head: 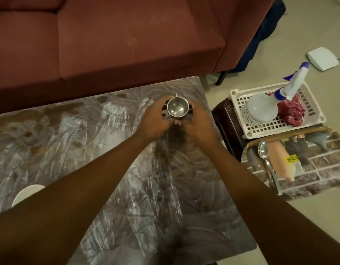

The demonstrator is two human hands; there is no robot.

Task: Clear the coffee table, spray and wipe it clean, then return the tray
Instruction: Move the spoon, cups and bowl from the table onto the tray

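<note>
A small steel cup (177, 108) stands near the far right corner of the marbled coffee table (112, 169). My left hand (155, 119) curls around its left side and my right hand (197, 123) around its right side. What lies under the cup is hidden by my fingers. A picture-printed tray (318, 175) lies on the floor to the right with a steel spoon (263, 153) on it. A spray bottle (264, 108) and a red cloth (292, 111) lie in a white plastic basket (239, 100).
A white plate (27, 193) shows at the table's left, partly behind my left forearm. A maroon sofa (117, 39) runs along the table's far side. The basket sits on a dark stool (225, 117). A white box (323, 58) lies on the floor.
</note>
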